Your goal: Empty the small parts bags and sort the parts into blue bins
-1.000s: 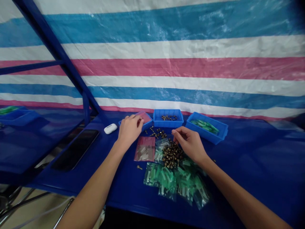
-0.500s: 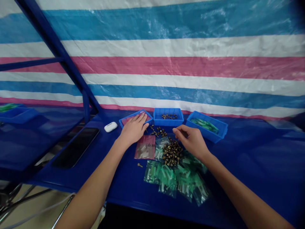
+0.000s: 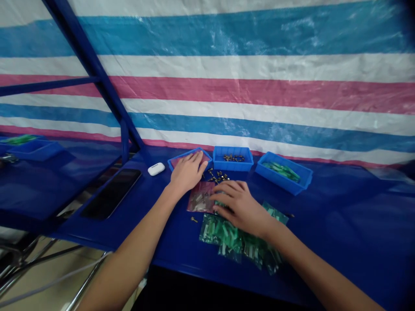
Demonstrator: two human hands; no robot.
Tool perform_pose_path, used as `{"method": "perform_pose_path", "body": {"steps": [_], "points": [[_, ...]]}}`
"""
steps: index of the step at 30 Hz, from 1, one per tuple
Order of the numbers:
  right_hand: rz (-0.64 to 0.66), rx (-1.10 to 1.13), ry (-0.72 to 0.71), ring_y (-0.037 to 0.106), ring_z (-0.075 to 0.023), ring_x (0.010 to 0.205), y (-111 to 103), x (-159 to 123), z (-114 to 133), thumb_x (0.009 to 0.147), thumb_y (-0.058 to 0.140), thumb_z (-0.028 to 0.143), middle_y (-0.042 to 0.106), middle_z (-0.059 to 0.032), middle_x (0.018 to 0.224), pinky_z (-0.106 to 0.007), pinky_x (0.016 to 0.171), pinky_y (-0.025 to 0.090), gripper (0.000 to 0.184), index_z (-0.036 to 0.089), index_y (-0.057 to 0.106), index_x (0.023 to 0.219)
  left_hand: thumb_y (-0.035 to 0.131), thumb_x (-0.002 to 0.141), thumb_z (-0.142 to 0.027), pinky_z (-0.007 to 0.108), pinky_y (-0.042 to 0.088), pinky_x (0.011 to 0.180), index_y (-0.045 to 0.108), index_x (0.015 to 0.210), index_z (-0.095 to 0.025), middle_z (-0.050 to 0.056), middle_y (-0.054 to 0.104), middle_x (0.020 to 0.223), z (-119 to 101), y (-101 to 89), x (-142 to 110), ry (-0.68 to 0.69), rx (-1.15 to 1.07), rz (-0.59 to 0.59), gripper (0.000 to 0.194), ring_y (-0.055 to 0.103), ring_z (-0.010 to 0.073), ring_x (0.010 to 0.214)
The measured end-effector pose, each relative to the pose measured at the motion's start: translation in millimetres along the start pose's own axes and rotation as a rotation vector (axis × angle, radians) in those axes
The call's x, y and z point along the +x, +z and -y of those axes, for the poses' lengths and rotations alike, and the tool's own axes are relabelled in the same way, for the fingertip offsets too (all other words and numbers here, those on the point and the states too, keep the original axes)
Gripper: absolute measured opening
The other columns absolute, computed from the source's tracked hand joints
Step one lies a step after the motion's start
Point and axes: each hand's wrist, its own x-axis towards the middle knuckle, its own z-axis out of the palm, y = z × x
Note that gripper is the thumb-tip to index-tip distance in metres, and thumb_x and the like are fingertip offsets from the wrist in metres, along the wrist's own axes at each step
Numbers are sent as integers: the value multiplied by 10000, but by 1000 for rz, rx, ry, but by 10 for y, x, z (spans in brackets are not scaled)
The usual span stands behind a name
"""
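Note:
My left hand point(image 3: 187, 172) lies flat, fingers stretched out, on the pink plastic film in the left blue bin point(image 3: 170, 164). My right hand point(image 3: 241, 207) is spread palm down over the heap of brass-coloured screws, which it hides from view. Its fingertips reach the edge of a pink plastic bag point(image 3: 198, 199) with pale small parts inside; whether they touch it I cannot tell. Toward me lie several clear bags with green and white pieces point(image 3: 223, 235). Loose brass-coloured screws point(image 3: 220, 176) lie beyond my right hand, and a single screw point(image 3: 193, 219) lies left of the bags.
Behind the hands stand a middle blue bin point(image 3: 233, 165) holding screws and a right blue bin point(image 3: 282, 183) holding green bags. A white earphone case point(image 3: 156, 169) and a black phone point(image 3: 112, 194) lie on the left. A blue metal frame point(image 3: 94, 65) rises before the striped sheet.
My right hand has opened from a closed pose and moved left and toward me over the screw heap. The left hand stays on the left bin. The view has shifted slightly.

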Motion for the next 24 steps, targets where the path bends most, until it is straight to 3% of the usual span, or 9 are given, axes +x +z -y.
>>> {"method": "perform_pose_path", "body": {"steps": [3,9,11,14,19,24], "points": [[27,42,61,508,-230,1090,-179,-52,-233,935,526,309,614,-82,1139,-395,933,368,273,232,609,1182,266,1000,-423,445,331,1060,394,1432,-157,122,477,1424,-103,-61,-13,-12,41,-102,523,413,279,1299],[307,191,160,521,-239,1060,-353,-214,-599,720,737,513,537,-64,1139,-355,890,448,589,274,603,1242,309,996,-403,444,343,1028,456,1387,-182,115,548,1312,-289,-119,-26,118,8,-156,472,435,273,1206],[294,202,164,515,-236,1072,-367,-218,-562,713,745,507,515,-62,1161,-349,908,441,610,277,591,1257,313,996,-398,440,351,1020,465,1379,-177,115,553,1291,-334,-106,-37,172,-15,-138,467,447,266,1177],[253,212,101,515,-218,1063,-391,-182,-379,766,718,468,526,-52,1146,-325,902,426,469,283,629,1188,313,998,-398,435,365,1008,489,1358,-162,117,552,1284,-384,-65,-55,221,-36,-120,465,454,263,1157],[409,208,-103,544,-200,945,-283,-145,-34,696,780,456,590,-29,1003,-297,807,429,467,249,647,1094,337,993,-396,442,385,998,540,1301,-155,120,575,1251,-407,-8,-64,251,-82,-113,441,469,262,1137],[423,156,-127,554,-201,979,-197,-144,53,785,709,280,627,-42,1015,-305,840,423,308,211,628,1074,353,991,-384,444,404,986,540,1296,-179,103,597,1213,-406,-1,-61,218,-124,-105,412,484,256,1113]]}}
